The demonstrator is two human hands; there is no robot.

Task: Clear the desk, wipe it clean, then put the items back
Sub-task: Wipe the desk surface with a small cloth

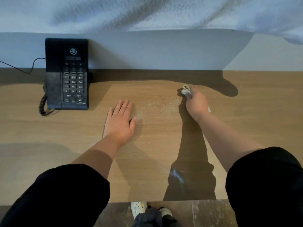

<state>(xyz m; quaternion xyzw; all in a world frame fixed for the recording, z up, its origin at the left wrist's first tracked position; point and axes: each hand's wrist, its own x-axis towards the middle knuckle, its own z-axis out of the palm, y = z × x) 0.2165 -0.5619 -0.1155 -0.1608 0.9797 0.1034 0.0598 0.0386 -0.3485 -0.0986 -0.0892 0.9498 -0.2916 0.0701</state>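
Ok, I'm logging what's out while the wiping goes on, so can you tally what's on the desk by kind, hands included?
Telephone: 1
Cloth: 1
Hands: 2, the left hand lying flat, the right hand gripping the Cloth
Total: 4

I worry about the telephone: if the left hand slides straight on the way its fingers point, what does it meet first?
Probably the pale wall behind the brown wooden desk; the left hand passes right of the black corded telephone, over bare wood.
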